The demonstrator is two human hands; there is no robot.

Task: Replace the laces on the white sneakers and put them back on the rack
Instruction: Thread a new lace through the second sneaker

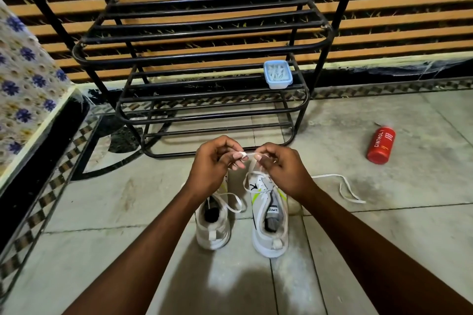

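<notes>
on the floor before the rack, the white sneakers stand side by side. above them our left hand and right hand, fingers curled, both pinch one lace. a loose lace lies rightward, a red bottle beyond; a lidded box sits at a rack shelf's right edge.

Rack top past upper edge

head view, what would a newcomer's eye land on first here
The two hands at centre: the left hand and right hand pinch a white lace above the pair of white sneakers standing on the floor. Behind them stands a black metal rack with a small blue-rimmed box on a lower shelf, and a red bottle lies on the floor to the right.
</notes>
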